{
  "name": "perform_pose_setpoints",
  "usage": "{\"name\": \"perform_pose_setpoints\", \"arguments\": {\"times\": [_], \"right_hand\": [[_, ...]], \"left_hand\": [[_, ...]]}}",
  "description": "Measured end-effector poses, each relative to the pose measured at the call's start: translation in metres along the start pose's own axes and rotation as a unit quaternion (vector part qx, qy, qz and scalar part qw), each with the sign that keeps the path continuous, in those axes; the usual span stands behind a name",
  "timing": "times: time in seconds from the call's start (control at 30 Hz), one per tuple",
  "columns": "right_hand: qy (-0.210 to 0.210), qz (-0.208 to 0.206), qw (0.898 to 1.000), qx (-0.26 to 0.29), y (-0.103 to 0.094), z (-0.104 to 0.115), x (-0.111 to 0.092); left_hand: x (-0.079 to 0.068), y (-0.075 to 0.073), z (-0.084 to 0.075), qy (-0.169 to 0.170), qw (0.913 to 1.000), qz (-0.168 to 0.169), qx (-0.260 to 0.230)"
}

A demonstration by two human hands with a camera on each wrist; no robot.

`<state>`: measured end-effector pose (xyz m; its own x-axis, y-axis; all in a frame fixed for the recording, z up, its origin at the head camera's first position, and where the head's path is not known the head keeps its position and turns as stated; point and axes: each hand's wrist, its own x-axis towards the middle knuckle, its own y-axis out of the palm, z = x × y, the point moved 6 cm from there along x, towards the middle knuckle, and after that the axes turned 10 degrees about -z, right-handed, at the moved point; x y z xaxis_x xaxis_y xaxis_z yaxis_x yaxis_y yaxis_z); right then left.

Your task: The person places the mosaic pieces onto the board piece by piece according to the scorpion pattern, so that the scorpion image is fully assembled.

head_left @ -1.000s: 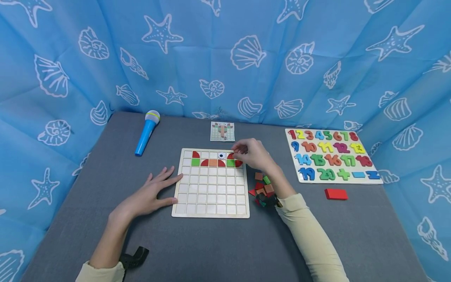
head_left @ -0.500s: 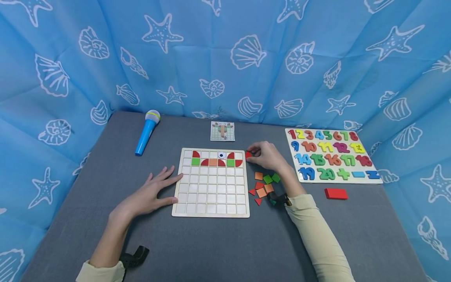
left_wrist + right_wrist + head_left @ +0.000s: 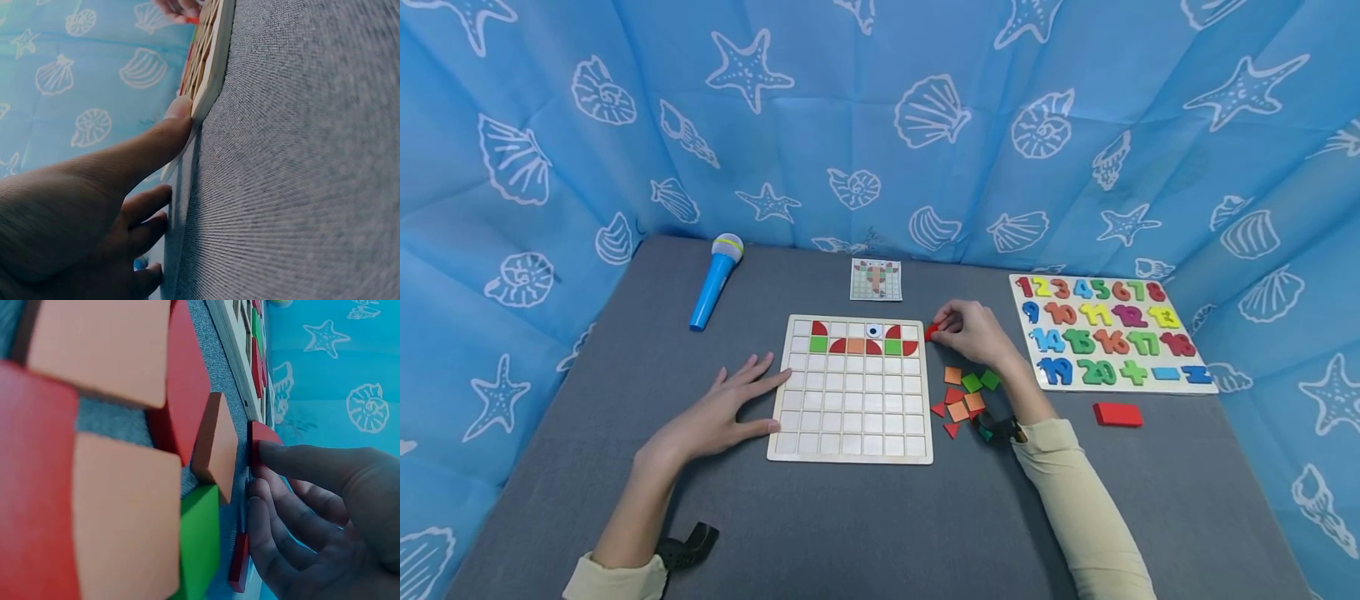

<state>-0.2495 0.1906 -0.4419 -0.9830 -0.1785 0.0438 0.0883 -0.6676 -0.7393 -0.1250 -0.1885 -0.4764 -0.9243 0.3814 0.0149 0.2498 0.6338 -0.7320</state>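
My left hand (image 3: 726, 417) rests against the left edge of the wooden grid board (image 3: 850, 408), fingers extended; its thumb (image 3: 178, 115) touches the rim in the left wrist view. The board's top two rows hold red quarter-round tiles, green squares, an orange square and a white eye tile (image 3: 874, 332). Just off the board's upper right corner, my right hand (image 3: 973, 333) pinches a red tile (image 3: 265, 432) between thumb and fingers. Under that hand, another red tile (image 3: 239, 562) shows in the right wrist view.
Loose orange, green and red tiles (image 3: 957, 412) lie right of the board. A small pattern card (image 3: 876, 280) is behind it. A blue toy microphone (image 3: 713, 283) lies back left; a number puzzle (image 3: 1112, 333) and red block (image 3: 1117, 414) are at right.
My right hand has moved right, off the board's upper corner to the table beside it, and now pinches a red tile there. The left hand has stayed at the board's edge.
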Motion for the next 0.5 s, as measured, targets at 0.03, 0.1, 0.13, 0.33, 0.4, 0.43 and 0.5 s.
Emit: {"name": "perform_pose_setpoints", "arguments": {"times": [0.03, 0.1, 0.13, 0.33, 0.4, 0.43, 0.5], "right_hand": [[0.001, -0.003, 1.000, 0.004, 0.000, 0.000, 0.000], [0.003, -0.010, 1.000, 0.015, -0.002, 0.000, -0.001], [0.004, -0.015, 1.000, 0.023, -0.002, 0.001, -0.002], [0.003, -0.028, 0.997, 0.077, -0.002, 0.018, -0.006], [-0.003, -0.017, 0.995, 0.097, 0.002, 0.027, -0.006], [-0.006, -0.010, 0.994, 0.106, 0.004, 0.032, -0.006], [-0.015, 0.003, 0.992, 0.125, 0.010, 0.041, -0.006]], "left_hand": [[0.000, -0.001, -0.003, -0.005, 1.0000, 0.004, 0.005], [0.000, -0.002, -0.005, -0.016, 0.9998, 0.009, 0.009], [0.000, -0.003, -0.007, -0.019, 0.9997, 0.013, 0.011], [0.000, -0.003, -0.008, -0.018, 0.9997, 0.011, 0.011], [0.000, -0.002, -0.007, -0.013, 0.9998, 0.006, 0.011], [0.000, -0.002, -0.007, -0.013, 0.9999, 0.005, 0.010], [0.000, -0.002, -0.008, -0.018, 0.9998, 0.007, 0.008]]}}
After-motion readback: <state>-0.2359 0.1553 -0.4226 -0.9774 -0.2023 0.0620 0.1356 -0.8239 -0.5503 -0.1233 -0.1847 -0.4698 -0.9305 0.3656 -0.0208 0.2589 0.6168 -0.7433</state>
